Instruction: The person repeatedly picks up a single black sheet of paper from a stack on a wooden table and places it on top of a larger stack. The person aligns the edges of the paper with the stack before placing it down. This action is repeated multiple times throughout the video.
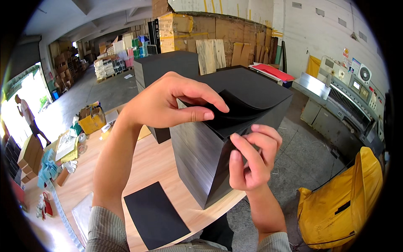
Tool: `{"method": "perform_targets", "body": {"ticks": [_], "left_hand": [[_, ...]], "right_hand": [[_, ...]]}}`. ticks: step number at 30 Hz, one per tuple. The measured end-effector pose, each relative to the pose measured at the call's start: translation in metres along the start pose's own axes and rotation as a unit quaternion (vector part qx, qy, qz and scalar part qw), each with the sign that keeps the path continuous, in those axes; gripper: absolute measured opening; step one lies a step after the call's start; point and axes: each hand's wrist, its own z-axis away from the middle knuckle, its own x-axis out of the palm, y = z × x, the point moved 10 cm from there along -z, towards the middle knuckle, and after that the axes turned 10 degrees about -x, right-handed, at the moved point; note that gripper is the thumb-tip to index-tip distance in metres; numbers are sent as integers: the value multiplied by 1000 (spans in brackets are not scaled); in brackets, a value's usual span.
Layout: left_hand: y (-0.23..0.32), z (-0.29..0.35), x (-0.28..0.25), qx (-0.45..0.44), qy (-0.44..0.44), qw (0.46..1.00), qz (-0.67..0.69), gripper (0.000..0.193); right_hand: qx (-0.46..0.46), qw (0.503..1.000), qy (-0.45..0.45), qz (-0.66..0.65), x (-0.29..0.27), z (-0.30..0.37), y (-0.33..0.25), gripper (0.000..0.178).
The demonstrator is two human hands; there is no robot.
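Note:
A tall stack of black sheets (247, 84) stands at the table's front edge. Its near corner is partly lifted, and the raised sheets (239, 100) curl up and back, leaving a dark gap. My left hand (168, 101) reaches over that corner, its fingers bent around the lifted edge; the exact contact is partly hidden behind the index finger. My right hand (256, 157) is beside the stack's near corner, fingers loosely curled, thumb and index apart with nothing seen between them. One loose black sheet (156, 215) lies flat on the table, left of the stack.
Behind rises another black stack (168, 67). The wooden table (113, 176) carries a yellow box (91, 119), tape, gloves and papers at left. A yellow cloth bag (340, 206) stands at right, near a grey machine (336, 105). A person (29, 117) walks at far left.

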Motion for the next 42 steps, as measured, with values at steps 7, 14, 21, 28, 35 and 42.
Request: {"method": "perform_targets", "body": {"ticks": [7, 14, 21, 28, 35, 42], "left_hand": [[-5, 5, -2, -37, 20, 999, -11, 19], [0, 8, 0, -18, 35, 999, -15, 17], [-2, 21, 5, -10, 75, 994, 79, 58], [-8, 14, 5, -69, 102, 988, -98, 42], [-11, 0, -14, -52, 183, 941, -279, 34], [83, 76, -50, 106, 395, 787, -461, 44]], "right_hand": [[4, 999, -6, 41, -12, -25, 19, 36], [119, 968, -213, -66, 22, -50, 70, 34], [72, 980, -171, -74, 27, -61, 64, 9], [29, 988, -152, -29, 23, -64, 61, 13], [27, 994, -104, -10, 18, -83, 73, 18], [333, 862, 19, -381, 7, -32, 52, 56]]}}
